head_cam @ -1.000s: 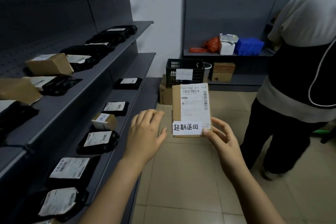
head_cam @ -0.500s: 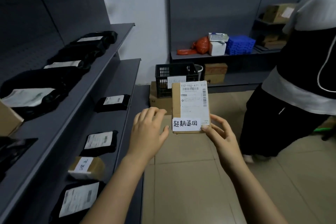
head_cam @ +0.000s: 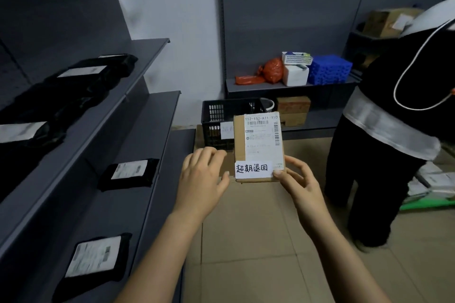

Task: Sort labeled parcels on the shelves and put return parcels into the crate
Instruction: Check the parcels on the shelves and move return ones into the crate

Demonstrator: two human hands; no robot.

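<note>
Out in front at chest height, the cardboard parcel (head_cam: 258, 145) is up in the air between both hands. Right hand (head_cam: 299, 184) has it: thumb (head_cam: 279, 174) pressed on the front at the lower right corner, right on the edge of the white handwritten slip (head_cam: 252, 168), with the fingers curled round behind. That's a pinch on one corner and nothing more. Left hand (head_cam: 202, 179) is loose and spread, fingers relaxed, just beside the parcel's left edge. The thumb tip sits close to the lower left corner, and whether it touches is too close to call.

Parcel stands upright, long axis running top to bottom, its printed shipping label facing the camera with the barcode at the top and the handwritten slip across the bottom. Its top edge overlaps the black crate (head_cam: 216, 115) that sits beyond it, low near the far wall. On the left, grey shelves (head_cam: 147, 110) carry black bagged parcels (head_cam: 129, 173), labels up. Another person (head_cam: 394, 142) stands at the right.
</note>
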